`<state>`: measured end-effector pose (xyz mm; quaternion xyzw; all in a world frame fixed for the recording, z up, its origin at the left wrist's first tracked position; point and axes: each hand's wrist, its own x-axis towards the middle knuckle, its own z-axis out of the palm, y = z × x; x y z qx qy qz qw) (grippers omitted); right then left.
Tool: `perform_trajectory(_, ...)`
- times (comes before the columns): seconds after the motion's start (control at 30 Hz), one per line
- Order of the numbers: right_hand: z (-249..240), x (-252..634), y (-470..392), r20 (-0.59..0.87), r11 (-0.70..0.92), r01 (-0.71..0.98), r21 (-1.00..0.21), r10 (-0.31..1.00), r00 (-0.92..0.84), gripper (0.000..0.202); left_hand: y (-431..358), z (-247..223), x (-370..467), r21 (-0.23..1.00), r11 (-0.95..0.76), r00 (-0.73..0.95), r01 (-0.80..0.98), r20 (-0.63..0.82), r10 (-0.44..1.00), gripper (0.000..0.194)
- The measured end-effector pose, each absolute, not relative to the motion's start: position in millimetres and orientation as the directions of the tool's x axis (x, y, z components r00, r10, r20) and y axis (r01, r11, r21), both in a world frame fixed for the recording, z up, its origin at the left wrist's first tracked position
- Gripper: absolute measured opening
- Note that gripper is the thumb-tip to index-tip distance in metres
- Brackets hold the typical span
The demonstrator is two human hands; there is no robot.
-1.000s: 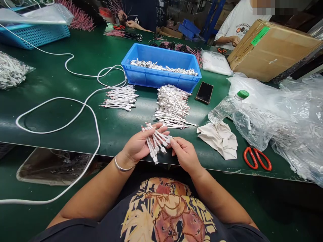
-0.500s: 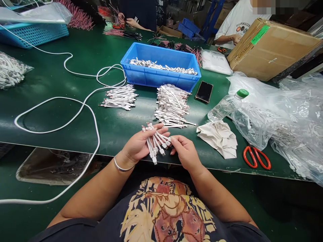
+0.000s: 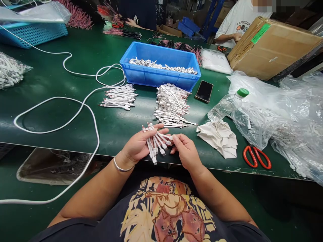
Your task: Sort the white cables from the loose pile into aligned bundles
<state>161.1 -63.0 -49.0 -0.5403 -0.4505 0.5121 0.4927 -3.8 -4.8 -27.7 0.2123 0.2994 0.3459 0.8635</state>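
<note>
Several short white cables point(image 3: 154, 148) fan out across my left hand point(image 3: 137, 146), whose thumb presses on them near their reddish ends. My right hand point(image 3: 186, 150) pinches the connector end of one cable from that bunch between thumb and fingertips. Just beyond my hands lies a large stack of white cables point(image 3: 171, 104), with a smaller stack point(image 3: 120, 96) to its left. Behind both stacks stands a blue bin point(image 3: 161, 78) holding many more white pieces.
A beige cloth point(image 3: 219, 137), red-handled scissors point(image 3: 256, 157), a clear bottle point(image 3: 225, 106) and a phone point(image 3: 204, 91) lie to the right, beside plastic bags point(image 3: 290, 121). A long white cord point(image 3: 97, 127) loops on the left. Two people are across the table.
My right hand has shifted very slightly to the right with the cable end in its pinch. Across the table, one person's hand has moved partly out of sight.
</note>
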Motion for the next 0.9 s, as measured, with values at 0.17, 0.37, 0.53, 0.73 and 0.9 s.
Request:
perform_trajectory(0.17, -48.6, 160.4, -61.7, -0.122, -0.119, -0.044, -0.992, 0.989, 0.088, 0.031, -3.3, -28.3, -4.2, 0.556, 0.672, 0.592, -0.489, -0.355, 0.724, 0.028)
perform_trajectory(0.37, -38.6, 158.2, -62.8, -0.130, -0.130, 0.046, -0.990, 0.991, 0.015, 0.032, -1.9, -30.0, -4.0, 0.520, 0.665, 0.577, -0.536, -0.349, 0.738, 0.025)
perform_trajectory(0.53, -36.4, 158.4, -62.3, -0.034, -0.023, 0.132, -0.991, 0.996, -0.078, 0.023, -1.9, -29.1, -2.7, 0.529, 0.661, 0.559, -0.533, -0.366, 0.744, 0.025)
perform_trajectory(0.73, -38.3, 159.7, -62.7, -0.039, -0.030, 0.143, -0.989, 0.997, -0.061, 0.027, -1.9, -29.8, -2.8, 0.534, 0.660, 0.553, -0.529, -0.373, 0.745, 0.025)
perform_trajectory(0.9, -38.1, 159.7, -64.2, -0.113, -0.111, 0.086, -0.990, 0.993, -0.024, 0.026, -1.6, -30.0, -3.4, 0.521, 0.667, 0.556, -0.533, -0.378, 0.740, 0.025)
